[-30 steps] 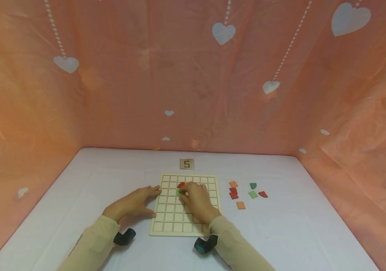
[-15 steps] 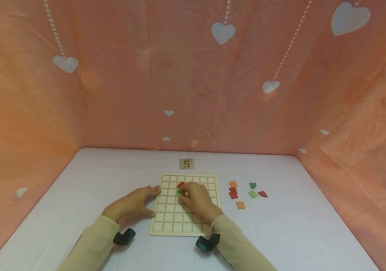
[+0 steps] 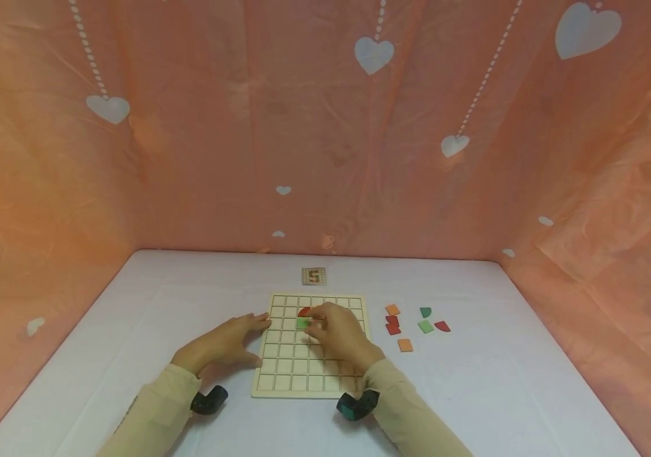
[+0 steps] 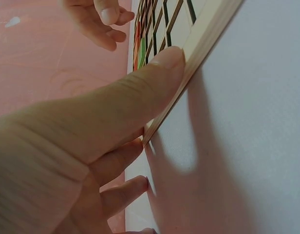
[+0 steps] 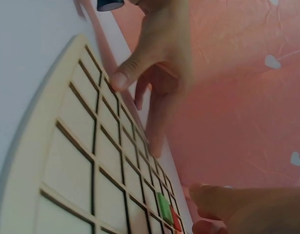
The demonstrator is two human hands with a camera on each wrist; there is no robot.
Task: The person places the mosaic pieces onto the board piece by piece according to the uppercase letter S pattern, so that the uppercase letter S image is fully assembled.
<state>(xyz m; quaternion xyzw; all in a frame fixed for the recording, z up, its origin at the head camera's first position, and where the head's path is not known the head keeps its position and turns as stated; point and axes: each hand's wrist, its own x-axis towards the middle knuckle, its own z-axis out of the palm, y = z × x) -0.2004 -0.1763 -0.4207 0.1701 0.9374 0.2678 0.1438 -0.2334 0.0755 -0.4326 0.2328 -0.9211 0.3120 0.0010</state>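
A pale wooden grid board [image 3: 285, 382] lies on the white table. My left hand [image 3: 225, 343] rests at its left edge; in the left wrist view the thumb [image 4: 162, 66] touches the rim. On the board sit a red rounded piece [image 3: 304, 311] and, just below it, a light green square tile [image 3: 303, 323]. Right above these pieces hovers my right hand [image 3: 342, 333], fingers bent loosely with nothing seen between them. Its fingers hide part of the board there. In the right wrist view, the green tile [image 5: 164, 208] lies flat in its cell.
Right of the board lie loose pieces: orange squares [image 3: 405, 345], red pieces [image 3: 393, 329], a light green square [image 3: 425, 326], a dark green piece [image 3: 425, 312] and a red quarter-round [image 3: 442, 326]. A small pattern card [image 3: 314, 276] lies behind the board.
My right hand has drawn back slightly to the right and let go of the green tile, which now shows more fully on the board. The left hand stays put.
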